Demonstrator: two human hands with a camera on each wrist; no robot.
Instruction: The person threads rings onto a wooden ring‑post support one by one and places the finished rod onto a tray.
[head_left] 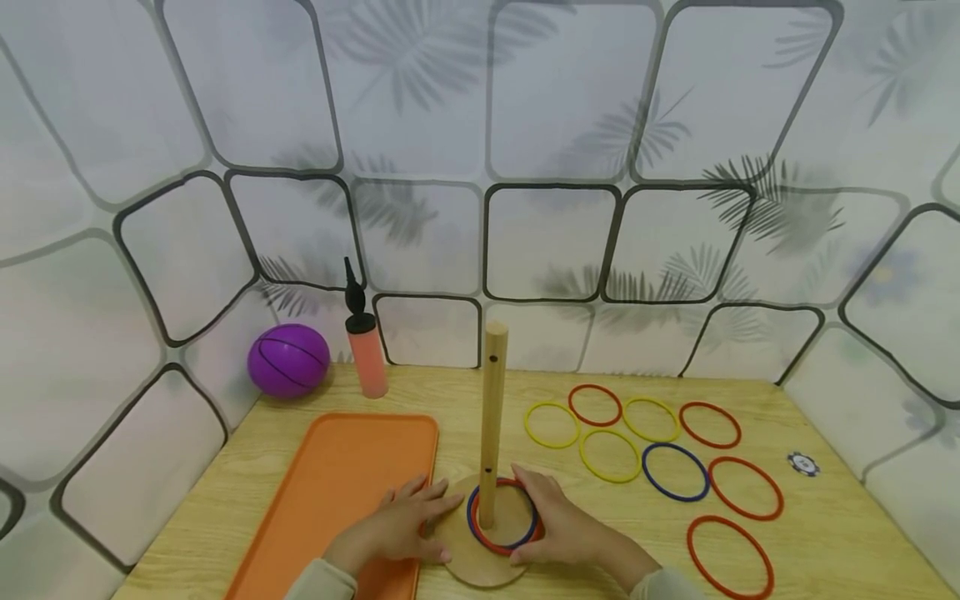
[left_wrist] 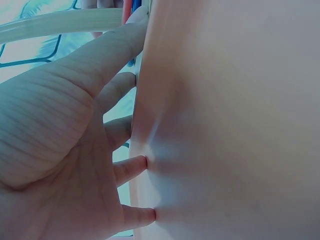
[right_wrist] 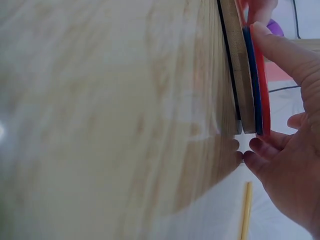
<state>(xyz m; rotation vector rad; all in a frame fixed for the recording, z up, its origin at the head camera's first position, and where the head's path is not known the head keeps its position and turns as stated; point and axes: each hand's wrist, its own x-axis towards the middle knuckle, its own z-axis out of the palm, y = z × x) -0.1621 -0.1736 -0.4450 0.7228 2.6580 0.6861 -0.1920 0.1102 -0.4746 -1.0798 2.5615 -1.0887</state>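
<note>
A wooden post (head_left: 492, 400) stands upright on a round wooden base (head_left: 480, 575). Around its foot lie a blue ring (right_wrist: 255, 85) and, above that, a red ring (right_wrist: 266, 105), both low on the base. My right hand (head_left: 562, 521) holds the red ring at its right side, thumb at the near edge and fingers at the far edge. With fingers spread, my left hand (head_left: 401, 525) rests at the left of the base, over the right edge of an orange tray (head_left: 360, 454). Its fingertips touch the surface in the left wrist view.
Several loose rings lie to the right, among them a yellow ring (head_left: 611, 481), a blue ring (head_left: 686, 498) and a red ring (head_left: 768, 571). A poker chip (head_left: 803, 464) is farther right. At the back left are a purple ball (head_left: 288, 361) and a pink hand pump (head_left: 367, 358).
</note>
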